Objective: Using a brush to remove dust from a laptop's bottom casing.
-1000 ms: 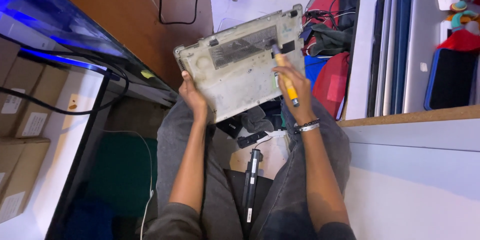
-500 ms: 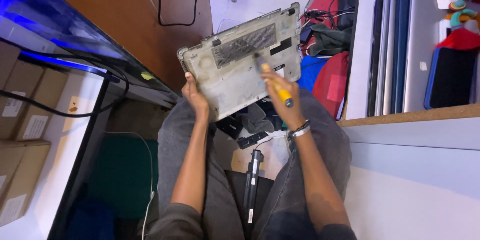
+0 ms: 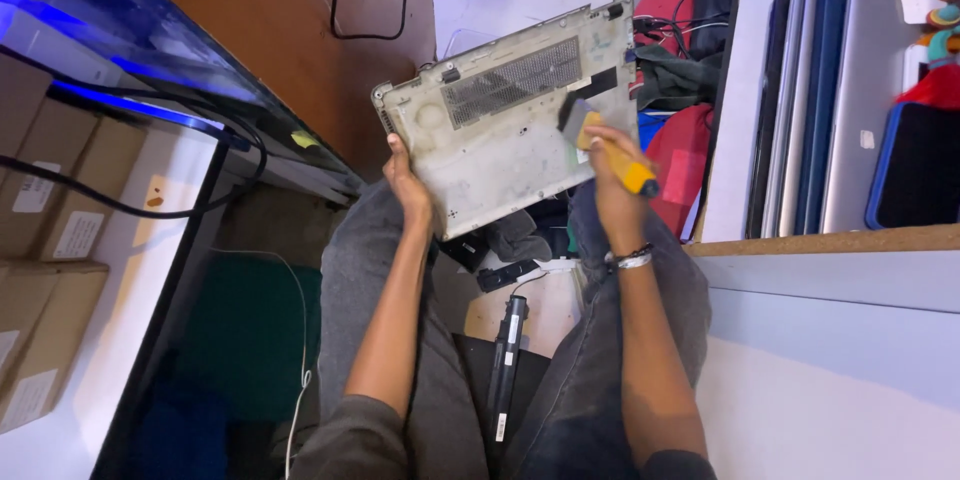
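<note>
wooden floor (image 3: 290,30) | white shelf (image 3: 740,90) of laptops (image 3: 850,90) | boxes (image 3: 50,190) left

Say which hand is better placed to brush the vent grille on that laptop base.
Likely right. The right hand already grips the yellow-handled brush, its bristles on the laptop base just right of the vent grille. The left hand is busy holding the base's lower left edge.

Bright even daylight, blue glow upper left, soft shadows, slight wide-angle edge distortion, mostly sharp
</note>
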